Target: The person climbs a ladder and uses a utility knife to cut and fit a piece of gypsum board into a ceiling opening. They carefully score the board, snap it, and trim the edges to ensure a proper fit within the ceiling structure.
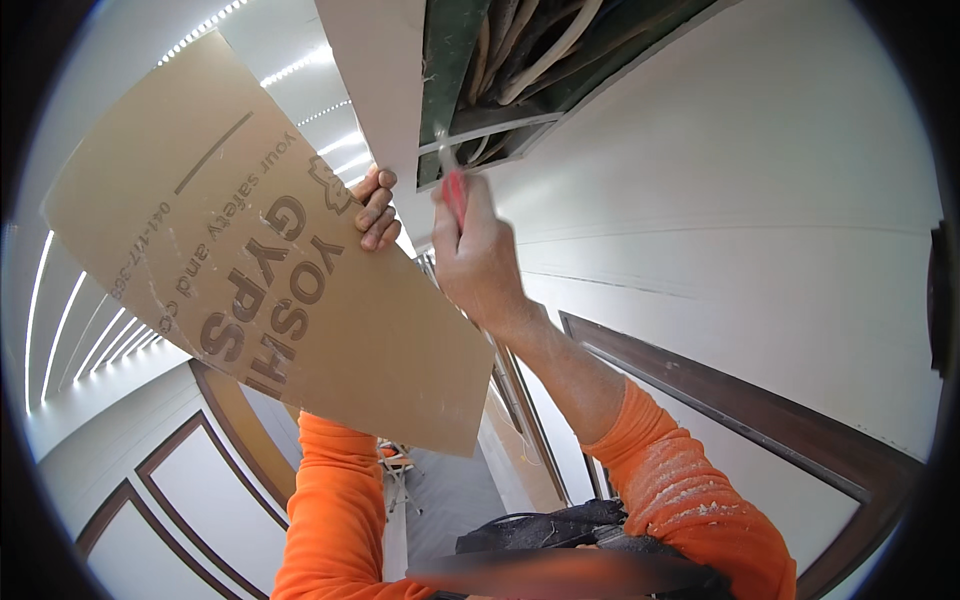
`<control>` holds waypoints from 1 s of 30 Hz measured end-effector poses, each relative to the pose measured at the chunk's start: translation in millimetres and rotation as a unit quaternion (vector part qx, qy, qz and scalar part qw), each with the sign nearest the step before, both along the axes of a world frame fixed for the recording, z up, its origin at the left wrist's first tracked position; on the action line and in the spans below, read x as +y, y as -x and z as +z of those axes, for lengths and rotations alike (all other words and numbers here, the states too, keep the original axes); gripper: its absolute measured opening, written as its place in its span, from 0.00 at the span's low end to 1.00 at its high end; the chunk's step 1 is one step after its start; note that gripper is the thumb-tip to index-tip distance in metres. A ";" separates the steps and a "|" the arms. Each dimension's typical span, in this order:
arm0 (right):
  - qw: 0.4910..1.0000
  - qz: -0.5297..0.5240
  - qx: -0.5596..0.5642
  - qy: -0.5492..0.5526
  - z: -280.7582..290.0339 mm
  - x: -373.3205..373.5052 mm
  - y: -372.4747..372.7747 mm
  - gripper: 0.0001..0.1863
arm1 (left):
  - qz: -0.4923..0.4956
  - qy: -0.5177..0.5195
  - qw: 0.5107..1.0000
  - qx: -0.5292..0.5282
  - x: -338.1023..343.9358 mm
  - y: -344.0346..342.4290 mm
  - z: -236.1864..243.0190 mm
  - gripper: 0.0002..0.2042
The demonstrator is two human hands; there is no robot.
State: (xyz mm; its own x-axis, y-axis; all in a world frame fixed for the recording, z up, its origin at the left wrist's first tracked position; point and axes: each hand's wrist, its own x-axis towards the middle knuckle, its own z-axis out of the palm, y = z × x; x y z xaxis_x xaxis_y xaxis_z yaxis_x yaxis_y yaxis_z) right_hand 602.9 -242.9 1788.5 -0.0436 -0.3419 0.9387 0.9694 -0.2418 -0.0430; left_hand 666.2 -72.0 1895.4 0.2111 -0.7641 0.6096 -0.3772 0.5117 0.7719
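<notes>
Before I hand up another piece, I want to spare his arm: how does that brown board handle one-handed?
The brown board looks stiff: it stays flat though the left hand grips only one edge. Probably heavy and awkward, being broad. Likely brittle, since dust flecks the orange sleeve.

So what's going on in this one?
A person in orange sleeves works overhead at a ceiling opening where cables and framing show. The left hand grips the edge of a cut piece of brown-backed plasterboard, holding it up beside the hole. The right hand is closed on a red-handled tool raised to the opening's edge.
</notes>
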 end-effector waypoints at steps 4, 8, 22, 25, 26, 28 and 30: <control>0.999 0.034 -0.032 0.007 27.6 -11.5 39.0 0.07 | -0.038 -0.010 0.999 -0.008 -3.5 -20.4 0.6 0.15; 0.998 0.042 -0.053 0.014 35.0 -7.1 33.4 0.07 | -0.035 -0.020 0.999 0.001 -0.8 -23.6 2.4 0.14; 0.999 0.009 -0.030 -0.010 28.1 -10.4 14.8 0.07 | -0.032 -0.002 0.999 0.013 -1.5 -19.2 -2.2 0.16; 0.997 0.022 -0.078 0.008 36.4 -5.4 10.2 0.07 | -0.036 -0.011 0.999 0.006 1.2 -23.0 0.9 0.16; 0.997 0.038 -0.067 0.017 38.2 -4.8 10.7 0.07 | -0.034 -0.013 0.999 0.004 2.1 -23.8 0.5 0.16; 0.996 0.076 -0.040 0.032 39.1 -3.5 13.4 0.06 | -0.031 -0.014 0.999 0.005 4.4 -25.5 -0.1 0.16; 1.000 -0.010 0.010 0.013 35.0 2.2 -20.5 0.06 | -0.035 -0.018 0.999 0.004 0.6 -28.9 2.2 0.16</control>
State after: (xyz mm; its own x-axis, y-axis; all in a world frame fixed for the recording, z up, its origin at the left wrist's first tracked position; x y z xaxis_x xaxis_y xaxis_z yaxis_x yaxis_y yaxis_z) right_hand 623.4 -240.8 1823.5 -0.0313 -0.3175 0.9477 0.9634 -0.2622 -0.0561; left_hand 695.2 -71.4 1897.6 0.1604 -0.7987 0.5800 -0.3357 0.5084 0.7930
